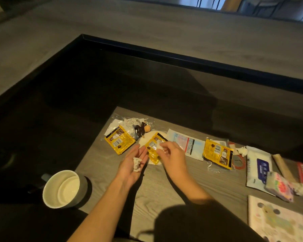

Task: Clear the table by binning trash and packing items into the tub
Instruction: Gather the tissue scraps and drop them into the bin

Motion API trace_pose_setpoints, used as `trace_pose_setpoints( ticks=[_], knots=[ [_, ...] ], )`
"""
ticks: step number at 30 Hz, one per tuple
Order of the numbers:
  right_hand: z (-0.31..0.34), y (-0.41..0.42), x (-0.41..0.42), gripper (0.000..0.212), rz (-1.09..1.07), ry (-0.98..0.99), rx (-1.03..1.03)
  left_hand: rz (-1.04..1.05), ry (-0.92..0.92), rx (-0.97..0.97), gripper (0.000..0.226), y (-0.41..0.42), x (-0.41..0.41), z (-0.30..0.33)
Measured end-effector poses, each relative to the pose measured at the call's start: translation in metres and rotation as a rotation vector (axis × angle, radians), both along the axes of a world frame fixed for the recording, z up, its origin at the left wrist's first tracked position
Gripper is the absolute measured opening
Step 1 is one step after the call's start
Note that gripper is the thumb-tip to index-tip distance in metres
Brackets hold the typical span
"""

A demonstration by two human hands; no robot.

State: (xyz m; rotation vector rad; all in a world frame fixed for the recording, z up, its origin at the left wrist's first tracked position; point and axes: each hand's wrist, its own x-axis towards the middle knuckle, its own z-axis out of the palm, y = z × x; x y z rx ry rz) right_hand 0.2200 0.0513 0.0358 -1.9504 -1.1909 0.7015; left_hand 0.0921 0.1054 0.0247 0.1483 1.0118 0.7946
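Now our left hand lies palm up, fingers spread, cradling a crumpled white tissue scrap loosely in its open grip. Our right hand pinches a second white scrap between thumb and fingertips, just above the middle yellow wrapper on the counter.

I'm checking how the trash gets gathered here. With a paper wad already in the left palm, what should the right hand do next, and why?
Probably drop the small white scrap pinched in the right hand into the open left hand, beside the crumpled wad lying there. The hands are close together over the yellow wrapper, so pooling the scraps frees the right hand for it.
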Motion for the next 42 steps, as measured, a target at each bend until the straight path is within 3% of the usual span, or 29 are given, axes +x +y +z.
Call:
trace_pose_setpoints(
  ticks=[5,9,12,15,20,26,30,36,42],
  knots=[
    [0.009,-0.011,-0.022,0.010,0.121,0.080,-0.026,-0.173,-0.093,0.004,0.024,-0.013,0.029,0.011],
    [0.012,-0.031,0.008,0.021,0.165,-0.142,-0.052,-0.252,-0.143,0.016,0.026,-0.029,0.048,0.005],
    [0.013,-0.046,0.039,0.020,-0.051,-0.085,-0.002,-0.229,-0.130,-0.001,0.042,-0.041,0.070,0.002],
    [0.007,-0.061,0.082,0.016,-0.269,-0.086,0.004,-0.186,-0.098,-0.031,0.017,-0.050,0.092,0.003],
    [-0.005,-0.088,0.155,0.034,-0.344,-0.412,-0.311,-0.185,-0.075,-0.062,0.012,-0.064,0.124,0.007],
    [-0.012,-0.092,0.204,0.078,-0.140,-0.598,-0.588,-0.196,-0.073,-0.075,0.012,-0.078,0.148,0.009],
    [-0.017,-0.085,0.211,0.069,-0.053,-0.724,-0.654,-0.172,-0.040,-0.062,0.016,-0.076,0.148,0.010],
    [-0.014,-0.087,0.211,0.050,-0.140,-0.641,-0.427,-0.159,-0.044,-0.057,0.020,-0.077,0.150,0.010],
    [0.015,-0.107,0.165,0.014,-0.196,-0.028,-0.004,-0.302,-0.086,-0.039,0.028,-0.099,0.180,0.005]
  ],
)
